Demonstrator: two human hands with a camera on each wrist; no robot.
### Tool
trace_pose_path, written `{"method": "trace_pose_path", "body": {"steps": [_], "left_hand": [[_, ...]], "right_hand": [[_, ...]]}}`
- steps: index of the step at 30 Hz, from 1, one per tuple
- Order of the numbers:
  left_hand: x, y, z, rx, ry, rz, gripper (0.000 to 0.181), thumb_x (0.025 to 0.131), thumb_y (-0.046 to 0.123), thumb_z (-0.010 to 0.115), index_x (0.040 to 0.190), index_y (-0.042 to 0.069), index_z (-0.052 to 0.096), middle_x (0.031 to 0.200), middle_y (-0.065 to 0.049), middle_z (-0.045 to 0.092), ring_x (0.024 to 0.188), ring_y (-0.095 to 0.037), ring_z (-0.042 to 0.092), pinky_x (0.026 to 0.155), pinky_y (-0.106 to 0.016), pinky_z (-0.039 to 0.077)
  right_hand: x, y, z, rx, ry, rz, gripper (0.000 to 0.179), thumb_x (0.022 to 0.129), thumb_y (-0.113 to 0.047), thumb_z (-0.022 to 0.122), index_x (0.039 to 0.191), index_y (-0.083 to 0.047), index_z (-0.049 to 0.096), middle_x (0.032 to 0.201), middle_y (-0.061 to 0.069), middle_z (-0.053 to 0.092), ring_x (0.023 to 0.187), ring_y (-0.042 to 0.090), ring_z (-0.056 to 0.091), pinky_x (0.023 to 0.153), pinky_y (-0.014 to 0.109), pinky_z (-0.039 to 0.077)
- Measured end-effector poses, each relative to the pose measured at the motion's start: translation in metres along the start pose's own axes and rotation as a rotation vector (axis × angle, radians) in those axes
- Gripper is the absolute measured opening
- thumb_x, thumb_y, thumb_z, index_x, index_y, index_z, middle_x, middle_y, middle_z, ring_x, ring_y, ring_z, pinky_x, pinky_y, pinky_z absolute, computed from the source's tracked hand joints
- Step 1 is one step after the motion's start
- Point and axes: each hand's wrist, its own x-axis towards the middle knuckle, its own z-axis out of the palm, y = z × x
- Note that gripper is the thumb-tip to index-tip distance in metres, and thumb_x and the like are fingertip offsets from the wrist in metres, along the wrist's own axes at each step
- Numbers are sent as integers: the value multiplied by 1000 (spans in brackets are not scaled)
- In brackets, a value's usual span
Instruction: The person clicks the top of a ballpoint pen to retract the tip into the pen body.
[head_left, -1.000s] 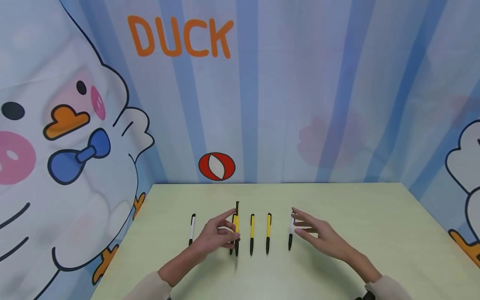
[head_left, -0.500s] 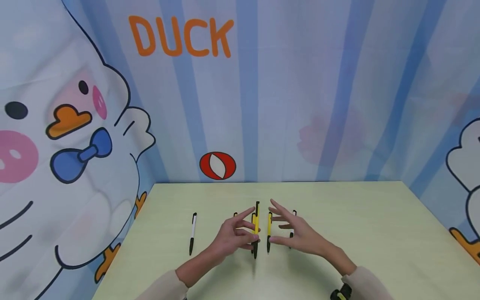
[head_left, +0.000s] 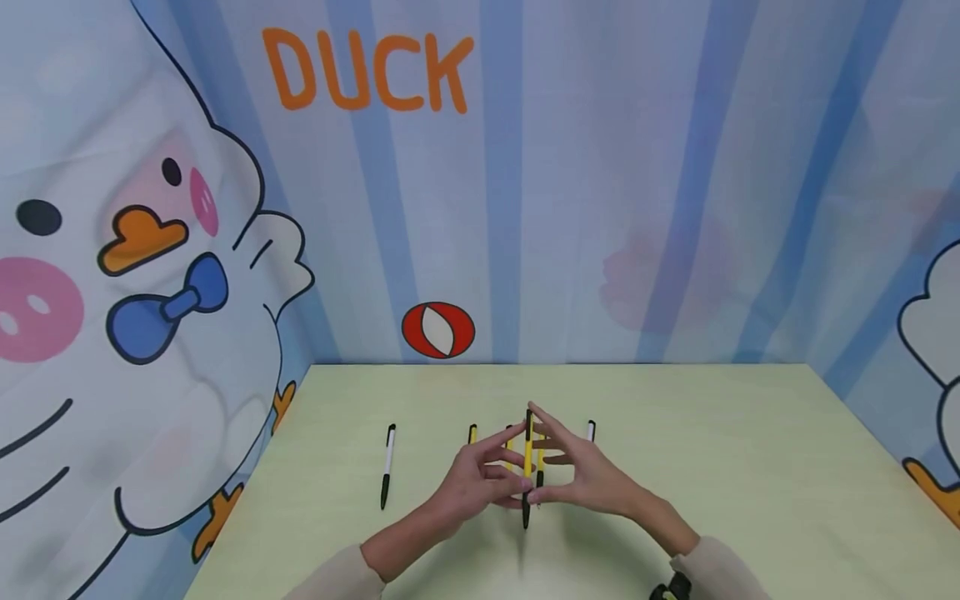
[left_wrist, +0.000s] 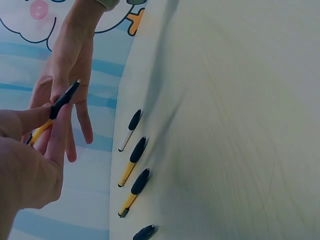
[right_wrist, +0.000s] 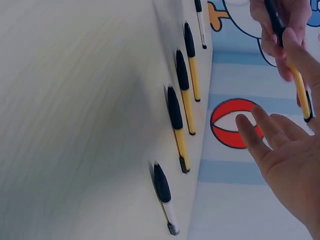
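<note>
My left hand (head_left: 483, 479) pinches a yellow pen (head_left: 528, 454) by its black grip, between thumb and fingers. The pen is upright in the head view, its dark tip pointing down, above the table. From the other side my right hand (head_left: 588, 475) meets it, thumb at the black grip and index fingertip by the top end. The right hand's other fingers (right_wrist: 252, 137) are spread and mostly straight. Behind the hands lie more yellow pens (right_wrist: 174, 107), partly hidden in the head view. A white pen (head_left: 387, 467) lies left of them, and another white pen (right_wrist: 162, 185) right.
The pale table (head_left: 720, 467) ends at a striped blue cloth backdrop (head_left: 555, 208) with a cartoon duck and a red oval. The pens on the table lie in a spaced row, roughly parallel, tips toward the person. A black device (head_left: 671, 587) sits at the right wrist.
The left hand has carried the yellow pen rightward along the row. My right hand has moved left, from beside the right-hand white pen to the held pen.
</note>
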Motion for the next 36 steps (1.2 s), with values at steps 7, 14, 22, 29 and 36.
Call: {"method": "trace_pose_path", "body": {"steps": [7, 14, 22, 29, 36], "left_hand": [[8, -8, 6, -50, 85, -11, 70, 88, -5, 74, 152, 15, 51, 107, -10, 70, 88, -19, 77, 71, -40, 67], [11, -7, 8, -36, 73, -10, 69, 89, -3, 74, 150, 20, 53, 109, -13, 70, 86, -14, 75, 74, -41, 66], [5, 3, -6, 52, 70, 37, 71, 90, 1, 75, 153, 17, 49, 111, -17, 69, 88, -15, 75, 73, -40, 66], [1, 1, -27, 90, 142, 9, 72, 90, 2, 76, 154, 16, 47, 113, -20, 67, 89, -16, 76, 73, -41, 66], [-1, -3, -50, 167, 225, -45, 75, 87, 3, 79, 154, 16, 48, 113, -19, 66, 86, -14, 74, 71, -38, 67]], "right_hand": [[5, 5, 1, 12, -13, -3, 100, 85, -18, 83, 162, -10, 19, 156, 28, 43, 134, 50, 52, 98, 55, 58], [1, 6, -3, 1, -2, 13, 104, 88, -18, 81, 165, -15, 12, 154, 29, 45, 137, 50, 50, 98, 56, 58], [-3, 6, -2, 14, -18, 18, 105, 91, -19, 78, 166, -19, 5, 160, 26, 38, 135, 46, 54, 104, 56, 54], [-13, 11, -13, -44, 27, 74, 85, 100, -20, 67, 166, -18, 13, 159, 24, 40, 133, 44, 57, 102, 52, 56], [-27, 20, -32, -76, 81, 101, 79, 101, -22, 65, 164, -13, 19, 158, 24, 43, 133, 42, 58, 101, 48, 57]]}}
